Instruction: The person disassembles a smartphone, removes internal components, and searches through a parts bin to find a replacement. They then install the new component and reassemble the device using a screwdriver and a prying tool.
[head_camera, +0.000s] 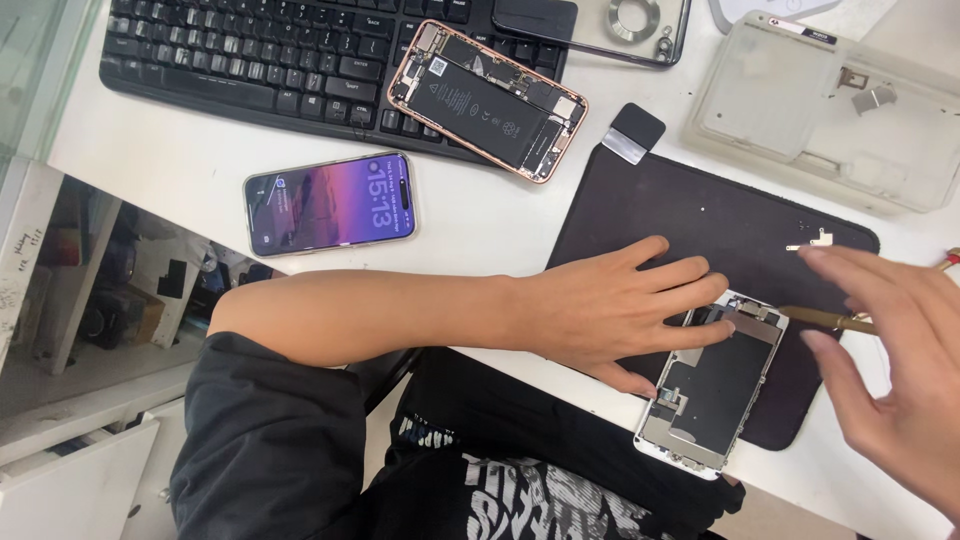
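White bench (180, 160) is carrying a dark rubber mat (680, 220), where you are pressing your spread left hand (600, 310) flat on the silver-backed detached phone screen panel (712, 385). Its long axis is running near-to-far, slightly tilted. Your right hand (900, 370), fingers spread, is hovering just right, over a brass-coloured tool (825, 319).

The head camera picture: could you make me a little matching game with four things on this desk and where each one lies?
Things:
1. opened phone body with black battery
2. lit phone with purple screen
3. detached phone screen panel, face down
4. small silver bracket

Places:
A. under the left hand's fingertips
B. on the black keyboard
C. on bare white desk
D. on the dark mat's far corner

Pairs: 1-B, 2-C, 3-A, 4-D
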